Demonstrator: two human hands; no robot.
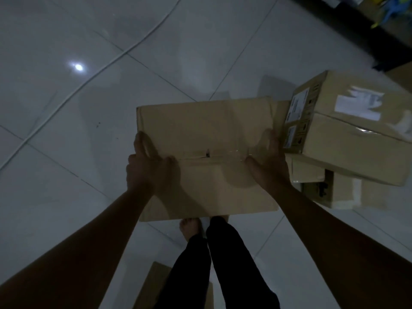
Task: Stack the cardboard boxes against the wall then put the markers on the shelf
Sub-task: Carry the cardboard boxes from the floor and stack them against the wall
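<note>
Both hands hold one flat cardboard box (pixel 207 157) out in front of the body, one at each short side, which keeps the wide panel level and lets it be carried without tipping. The left hand (pixel 148 168) grips the left edge with its thumb laid over the top panel and its fingers curled round the side; the right hand (pixel 268 161) does the same on the right edge, thumb on top near the taped seam. The box appears to be off the floor (pixel 66 108), above the person's bare foot (pixel 189 227), though the dim light makes its height hard to judge. Just beside its right edge sits a stack of other boxes (pixel 356 139), the top one tilted and bearing white labels, resting on a lower box (pixel 341 192); the held box's far right corner is close to that stack, so little room lies there. To the left and ahead the tiled floor is open, crossed only by a thin cable (pixel 107 63). Another piece of cardboard (pixel 153 284) lies behind the legs. No markers, shelf or wall can be made out with certainty.
</note>
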